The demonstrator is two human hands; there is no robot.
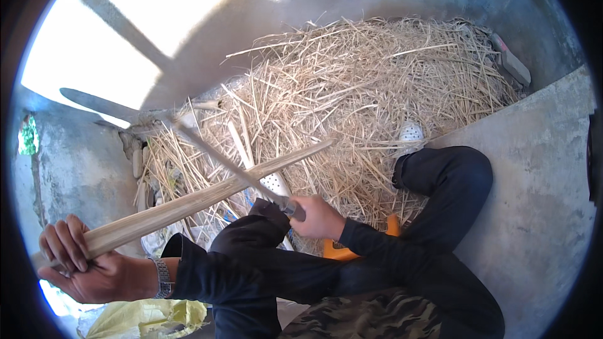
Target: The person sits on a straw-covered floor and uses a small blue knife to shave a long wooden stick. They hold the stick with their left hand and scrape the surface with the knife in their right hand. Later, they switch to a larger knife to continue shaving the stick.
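Observation:
My left hand (pixel 94 260), with a metal-band watch (pixel 164 278) at its wrist, is closed around the thick end of a long split piece of wood (pixel 169 208). The wood slants up to the right, and its narrower tip lies over the straw. My right hand (pixel 317 216) grips the handle of a long knife (pixel 217 154). Its blade points up and to the left, crossing over the wood near the middle. Whether the blade touches the wood, I cannot tell.
Loose straw and thin strips (pixel 364 81) cover the floor ahead. My dark-trousered legs bend to either side, with a white perforated shoe (pixel 411 133) at the right. An orange plastic piece (pixel 339 251) shows below my right forearm. A yellowish sack (pixel 141 320) lies lower left. Concrete walls (pixel 527 169) surround this.

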